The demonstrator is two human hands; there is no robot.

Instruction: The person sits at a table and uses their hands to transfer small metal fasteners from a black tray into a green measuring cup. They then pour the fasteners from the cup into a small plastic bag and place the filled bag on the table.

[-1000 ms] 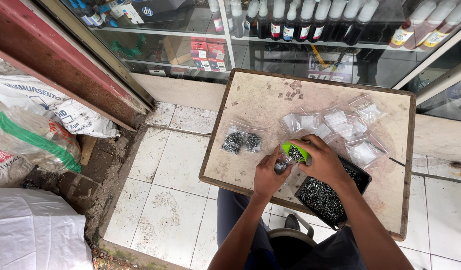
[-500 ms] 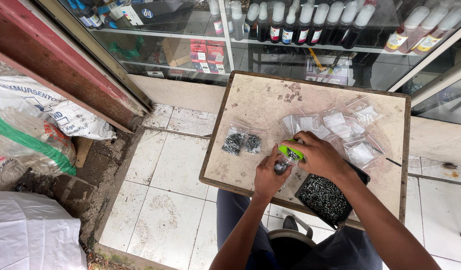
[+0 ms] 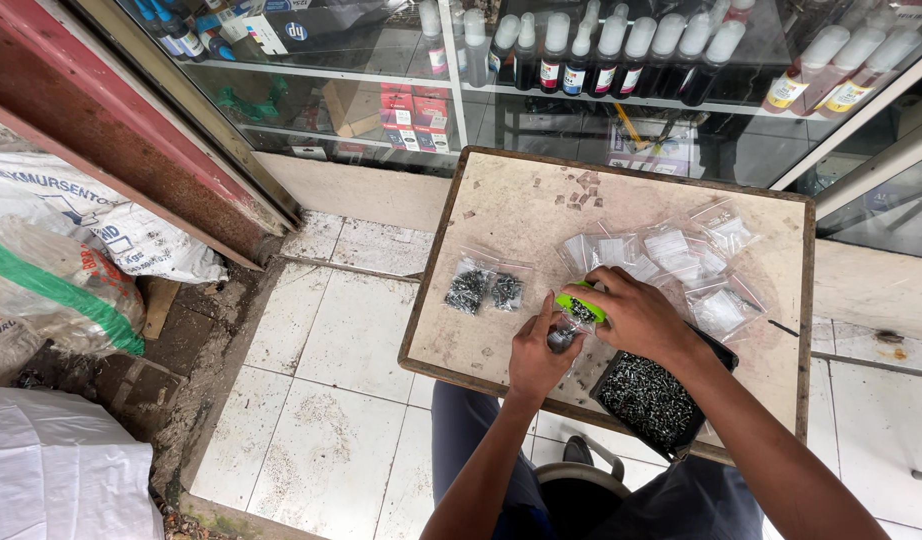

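Your right hand (image 3: 636,318) is curled over a small bright-green plastic cup (image 3: 580,306), gripping it from above and tipping it toward your left. Your left hand (image 3: 537,352) sits just below and beside it, fingers pinched on a small clear plastic bag (image 3: 561,337) held up under the cup's mouth; the two hands are touching or nearly so. What is inside the bag is too small to tell.

All this happens over the near half of a small square table with a worn beige top and dark wooden rim (image 3: 451,210). Directly under your right wrist lies a black rectangular tray full of small dark screws (image 3: 648,398), set at an angle, with one corner reaching close to the table's near edge. To the left of your hands, two filled clear bags of dark screws (image 3: 484,288) lie side by side, near the left rim but not over it. Behind your hands, a loose heap of empty clear zip bags (image 3: 671,255) spreads toward the right rim.

The far part of the tabletop shows bare surface. The far edge of the table stands against a glass display case holding rows of bottles (image 3: 621,60). On your left, pale floor tiles (image 3: 331,400) run to a dirt strip with white woven sacks (image 3: 91,240).
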